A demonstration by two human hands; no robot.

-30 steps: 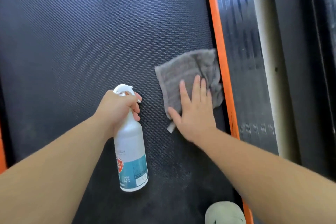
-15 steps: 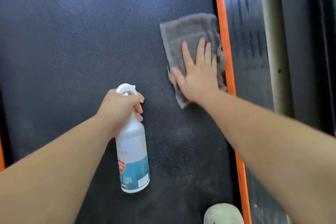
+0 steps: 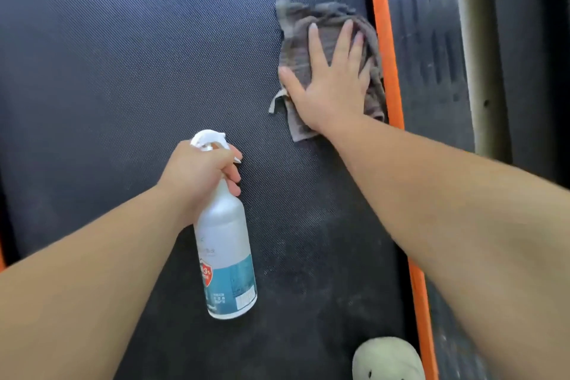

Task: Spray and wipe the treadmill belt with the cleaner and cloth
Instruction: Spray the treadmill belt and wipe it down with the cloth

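— The grey cloth (image 3: 296, 49) has slid farther up the treadmill belt (image 3: 123, 71) than a second ago, and it lies more bunched.

— And the right grip (image 3: 333, 89)?

— Released: it lies flat on the cloth, fingers straight and spread, pressing it to the belt just beside the orange edge strip (image 3: 385, 55).

— The left grip (image 3: 200, 173)?

— Clenched round the neck of the white spray bottle (image 3: 225, 244), nearer the person and apart from the cloth. Whether its base touches the belt cannot be told.

— Anything else?

— Pale dusty smudges (image 3: 308, 256) on the belt, and a pale rounded object (image 3: 388, 361) at the bottom edge.
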